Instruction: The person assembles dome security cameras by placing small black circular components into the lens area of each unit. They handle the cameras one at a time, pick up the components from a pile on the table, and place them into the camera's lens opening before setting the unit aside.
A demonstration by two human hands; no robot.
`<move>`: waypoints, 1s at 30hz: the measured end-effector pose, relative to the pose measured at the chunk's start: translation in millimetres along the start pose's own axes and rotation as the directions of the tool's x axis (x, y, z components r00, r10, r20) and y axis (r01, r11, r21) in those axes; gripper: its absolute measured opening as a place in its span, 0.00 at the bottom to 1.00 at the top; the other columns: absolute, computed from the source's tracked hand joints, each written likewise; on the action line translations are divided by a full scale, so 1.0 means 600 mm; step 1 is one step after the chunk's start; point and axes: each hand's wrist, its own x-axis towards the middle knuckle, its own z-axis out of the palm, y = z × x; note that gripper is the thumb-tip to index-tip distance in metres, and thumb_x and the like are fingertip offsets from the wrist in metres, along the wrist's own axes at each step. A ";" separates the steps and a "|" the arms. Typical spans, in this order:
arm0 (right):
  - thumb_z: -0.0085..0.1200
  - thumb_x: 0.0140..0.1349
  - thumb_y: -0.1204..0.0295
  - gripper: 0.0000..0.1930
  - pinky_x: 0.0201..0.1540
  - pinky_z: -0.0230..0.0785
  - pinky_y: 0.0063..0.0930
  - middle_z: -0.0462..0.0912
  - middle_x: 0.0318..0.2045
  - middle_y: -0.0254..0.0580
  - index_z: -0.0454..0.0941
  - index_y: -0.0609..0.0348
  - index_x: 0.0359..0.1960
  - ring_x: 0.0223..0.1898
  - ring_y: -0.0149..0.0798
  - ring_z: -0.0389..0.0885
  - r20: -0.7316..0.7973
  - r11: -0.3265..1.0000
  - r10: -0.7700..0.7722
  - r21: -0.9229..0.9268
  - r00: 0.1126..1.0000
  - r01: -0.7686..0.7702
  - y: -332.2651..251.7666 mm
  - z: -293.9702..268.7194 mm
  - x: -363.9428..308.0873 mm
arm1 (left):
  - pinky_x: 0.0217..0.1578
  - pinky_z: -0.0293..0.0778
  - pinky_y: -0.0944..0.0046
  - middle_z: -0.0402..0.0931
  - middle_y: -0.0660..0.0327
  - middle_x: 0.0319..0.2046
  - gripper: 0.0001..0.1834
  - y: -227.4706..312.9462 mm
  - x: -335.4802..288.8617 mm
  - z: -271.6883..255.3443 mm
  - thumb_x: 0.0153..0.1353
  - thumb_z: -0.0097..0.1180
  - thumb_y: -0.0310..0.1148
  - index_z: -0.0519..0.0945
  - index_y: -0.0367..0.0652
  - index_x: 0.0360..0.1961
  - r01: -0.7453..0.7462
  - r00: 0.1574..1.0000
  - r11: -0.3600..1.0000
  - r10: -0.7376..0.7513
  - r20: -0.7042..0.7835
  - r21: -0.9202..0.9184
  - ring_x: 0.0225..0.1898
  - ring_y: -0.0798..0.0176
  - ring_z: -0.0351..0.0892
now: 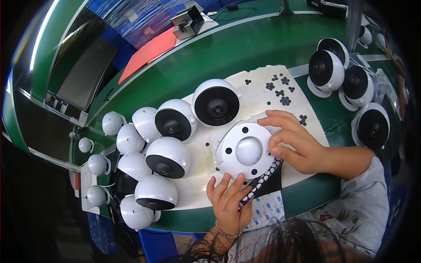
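Observation:
A white round security camera (pixel 248 150) lies bottom up in front of me, its disc-shaped base showing several black round pads around a domed centre. My left hand (pixel 229 201) grips its near edge, fingertips on the rim. At the right side of the base, the thumb and index finger of my right hand (pixel 296 142) are pinched together, the other fingers raised; anything between the fingertips is hidden. A black-and-white patterned strip (pixel 262 180) runs under the base beside my left fingers. Near it lies a white printed backing sheet (pixel 268 210).
Several finished-looking white cameras with black fronts (pixel 216 105) stand to the left, more cameras (pixel 326 69) at the far right. A cream sheet (pixel 302 149) with clusters of black pads (pixel 285 101) covers the green bench (pixel 193 52). A red folder (pixel 147 55) and metal box (pixel 187 24) lie behind.

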 end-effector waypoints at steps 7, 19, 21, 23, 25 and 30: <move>0.52 0.54 0.69 0.06 0.55 0.48 0.43 0.66 0.52 0.45 0.72 0.53 0.32 0.58 0.52 0.56 -0.009 0.987 -0.082 -0.136 0.997 0.080 0.003 -0.001 -0.002 | 0.57 0.49 0.48 0.73 0.54 0.46 0.07 0.000 -0.001 -0.003 0.46 0.54 0.26 0.76 0.40 0.30 0.016 1.000 1.000 -0.016 0.020 0.018 0.56 0.50 0.62; 0.57 0.51 0.66 0.14 0.44 0.60 0.25 0.75 0.38 0.36 0.72 0.59 0.37 0.41 0.30 0.71 0.114 0.677 0.435 0.612 0.893 -0.408 0.018 0.014 -0.009 | 0.57 0.45 0.46 0.69 0.62 0.51 0.14 -0.010 -0.008 0.000 0.41 0.54 0.27 0.77 0.45 0.35 0.028 0.999 0.999 -0.027 0.033 -0.033 0.57 0.56 0.59; 0.57 0.52 0.67 0.14 0.40 0.63 0.20 0.76 0.35 0.36 0.72 0.62 0.37 0.37 0.25 0.72 0.414 0.359 0.530 0.681 0.740 -0.639 -0.002 0.015 0.003 | 0.57 0.45 0.46 0.69 0.61 0.51 0.15 -0.010 -0.008 -0.004 0.41 0.54 0.27 0.77 0.45 0.35 0.021 0.999 0.998 -0.018 0.043 -0.057 0.57 0.56 0.59; 0.56 0.52 0.70 0.13 0.39 0.65 0.19 0.76 0.33 0.35 0.72 0.63 0.37 0.33 0.24 0.73 0.308 0.416 0.519 0.723 0.797 -0.551 0.007 0.004 0.014 | 0.56 0.47 0.47 0.70 0.59 0.49 0.14 -0.010 -0.007 -0.009 0.41 0.55 0.27 0.77 0.43 0.34 -0.001 0.999 0.995 0.005 0.042 -0.100 0.55 0.54 0.61; 0.55 0.51 0.74 0.13 0.38 0.65 0.19 0.77 0.31 0.35 0.72 0.64 0.38 0.32 0.25 0.74 0.182 0.444 0.504 0.784 0.844 -0.434 0.030 -0.018 0.023 | 0.54 0.53 0.47 0.72 0.55 0.46 0.13 -0.008 -0.003 -0.008 0.40 0.56 0.26 0.77 0.41 0.32 -0.030 0.999 0.987 0.035 0.029 -0.155 0.52 0.52 0.65; 0.48 0.55 0.76 0.09 0.38 0.65 0.21 0.76 0.30 0.34 0.74 0.65 0.37 0.33 0.28 0.74 -0.277 0.870 0.431 0.379 0.859 -0.315 0.106 -0.081 0.074 | 0.46 0.64 0.53 0.73 0.52 0.43 0.16 -0.013 0.003 -0.012 0.39 0.57 0.25 0.75 0.38 0.34 -0.070 0.994 0.942 0.092 0.052 -0.329 0.41 0.53 0.73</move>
